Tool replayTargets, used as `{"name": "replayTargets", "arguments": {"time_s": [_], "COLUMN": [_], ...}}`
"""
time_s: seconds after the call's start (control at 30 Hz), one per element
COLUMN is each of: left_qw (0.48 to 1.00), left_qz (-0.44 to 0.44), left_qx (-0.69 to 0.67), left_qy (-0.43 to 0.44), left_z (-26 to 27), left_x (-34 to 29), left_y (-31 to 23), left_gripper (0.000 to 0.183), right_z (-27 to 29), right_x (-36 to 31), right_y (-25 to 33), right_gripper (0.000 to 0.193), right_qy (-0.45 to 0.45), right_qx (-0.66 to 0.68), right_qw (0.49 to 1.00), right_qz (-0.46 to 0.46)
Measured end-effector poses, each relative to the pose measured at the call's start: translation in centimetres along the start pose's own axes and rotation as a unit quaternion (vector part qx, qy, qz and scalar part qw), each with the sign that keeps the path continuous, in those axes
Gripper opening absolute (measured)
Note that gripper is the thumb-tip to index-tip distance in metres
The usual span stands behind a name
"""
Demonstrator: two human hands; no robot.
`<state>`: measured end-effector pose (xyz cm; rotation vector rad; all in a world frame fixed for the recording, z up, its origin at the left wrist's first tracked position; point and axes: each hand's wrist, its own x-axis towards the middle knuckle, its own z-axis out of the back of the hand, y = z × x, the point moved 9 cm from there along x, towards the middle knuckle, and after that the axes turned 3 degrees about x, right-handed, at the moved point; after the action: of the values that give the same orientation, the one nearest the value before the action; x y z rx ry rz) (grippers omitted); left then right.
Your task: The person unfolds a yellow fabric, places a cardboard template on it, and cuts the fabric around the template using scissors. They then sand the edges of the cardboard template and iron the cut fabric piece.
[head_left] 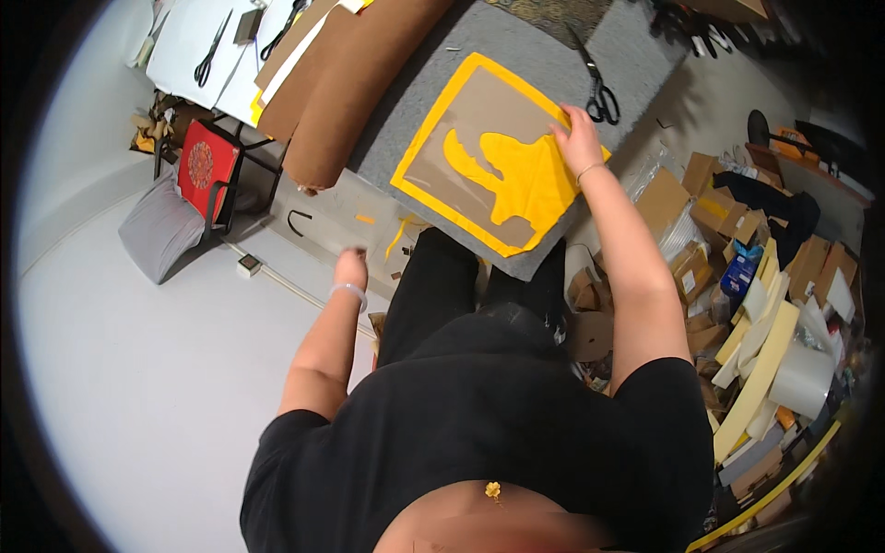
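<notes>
A yellow fabric square (502, 189) with a brown cardboard stencil (479, 124) on it lies on the grey felt-covered table (516, 46). My right hand (579, 140) rests flat on the right edge of the yellow fabric, fingers spread. My left hand (350, 267) hangs off the table's edge over the floor, blurred; whether it holds anything I cannot tell. Black scissors (599, 92) lie just beyond my right hand.
A big brown roll (341, 83) lies on the table's left side. White sheets with scissors (214, 46) sit at the far left. A red-cushioned chair (207, 166) stands on the floor left. Cardboard boxes and foam strips (747, 304) crowd the right.
</notes>
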<state>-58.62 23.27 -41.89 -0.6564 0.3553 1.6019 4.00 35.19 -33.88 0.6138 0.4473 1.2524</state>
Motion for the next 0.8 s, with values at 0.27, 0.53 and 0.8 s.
{"name": "replayTargets", "arguments": {"time_s": [0.27,0.53,0.8], "left_qw": [0.943,0.933,0.881], "left_qz": [-0.237,-0.263,-0.265], "left_qx": [-0.197,-0.231,-0.295], "left_qy": [-0.127,-0.087,0.258], "left_z": [12.4,13.0,13.6], "left_x": [5.7,10.3,7.3], "left_y": [-22.2,-26.3,-31.2], "left_gripper": [0.036,0.087,0.041], "right_z": [-7.0,-2.1,8.6], "right_x": [6.9,5.3,1.2], "right_y": [0.0,9.5,17.9], "right_gripper": [0.076,0.044,0.033], "right_qy": [0.191,0.259,0.190], "right_qx": [-0.068,0.153,0.153], "right_qw": [0.955,0.936,0.968], "right_qz": [-0.218,-0.183,-0.062]}}
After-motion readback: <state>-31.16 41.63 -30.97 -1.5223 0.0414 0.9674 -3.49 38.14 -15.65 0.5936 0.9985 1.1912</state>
